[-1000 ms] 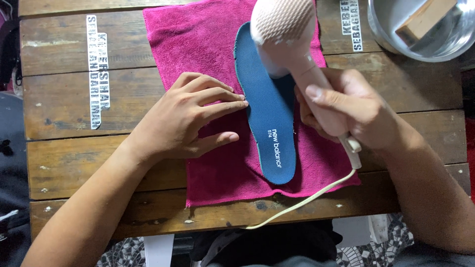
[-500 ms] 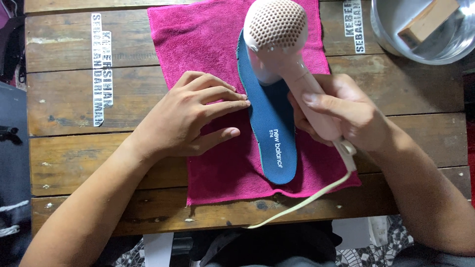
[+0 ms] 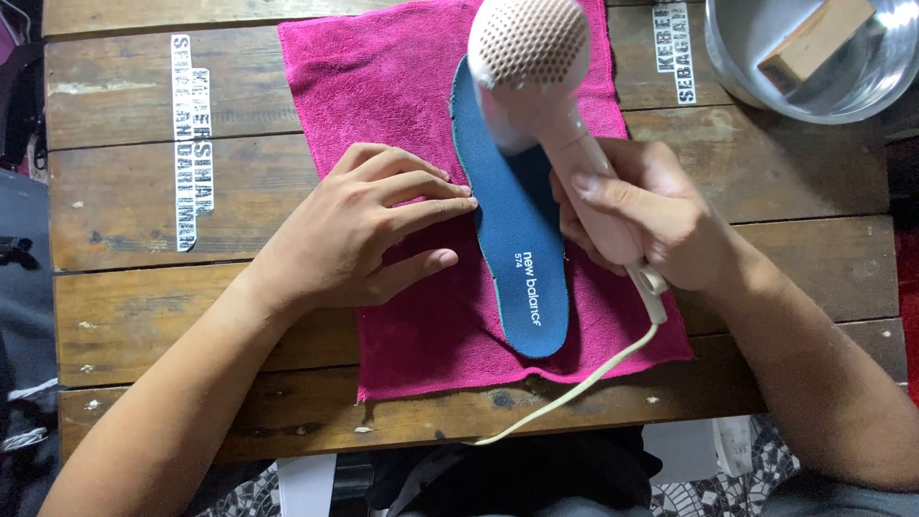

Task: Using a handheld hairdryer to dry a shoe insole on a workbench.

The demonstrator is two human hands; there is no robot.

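The right hand is wrapping its fingers tightly around the handle of a pale pink plastic hair dryer, whose round perforated head is hovering over the toe end of a long dark blue foam shoe insole with white lettering near the heel. The insole is lying flat, lengthwise, on a magenta terry-cloth towel that is spreading across a weathered brown wooden plank table. The left hand is resting palm down on the towel with fingers spread and flat, holding nothing, its fingertips touching the insole's left edge. A cream-coloured power cord is trailing from the bottom of the dryer handle, over the towel's lower right corner and off the near edge of the table. At the far right corner a shiny round metal bowl is sitting well apart from the towel, holding a tan rectangular block. White printed stickers are lying on the planks left of the towel
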